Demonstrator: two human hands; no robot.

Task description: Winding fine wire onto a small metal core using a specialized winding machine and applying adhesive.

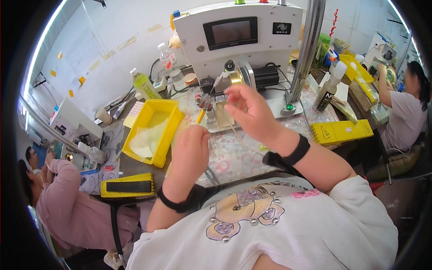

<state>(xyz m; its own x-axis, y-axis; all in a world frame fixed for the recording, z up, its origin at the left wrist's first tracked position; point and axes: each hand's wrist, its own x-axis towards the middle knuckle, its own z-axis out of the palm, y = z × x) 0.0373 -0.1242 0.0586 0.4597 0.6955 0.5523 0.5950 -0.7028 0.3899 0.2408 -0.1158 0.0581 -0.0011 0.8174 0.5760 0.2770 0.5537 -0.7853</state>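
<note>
Two bare hands at one white machine

The person's left hand [192, 145] is curled closed just right of a yellow tray [176, 128]; whether its fingertips pinch anything cannot be told. The right hand [253, 112] is loosely bent, thumb and forefinger apart, in front of one gold-coloured roller [236, 77], which sits low on the machine [191, 38]. Each wrist wears a black band.

The machine carries one dark screen [231, 32] and three coloured knobs along its top edge (green, red and a paler one, all cut by the frame). Three bottles stand around it: a green one [145, 84], a clear one [167, 57] and a dark-and-white one [330, 87]. Two yellow ribbed pads, a left one [147, 177] and a right one [321, 132], lie along the table's near edge.

Printing shows on a black badge [281, 28] with a white emblem, under the screen, and on the dark-and-white bottle in large pale letters. The right pad bears dark handwritten marks.
</note>
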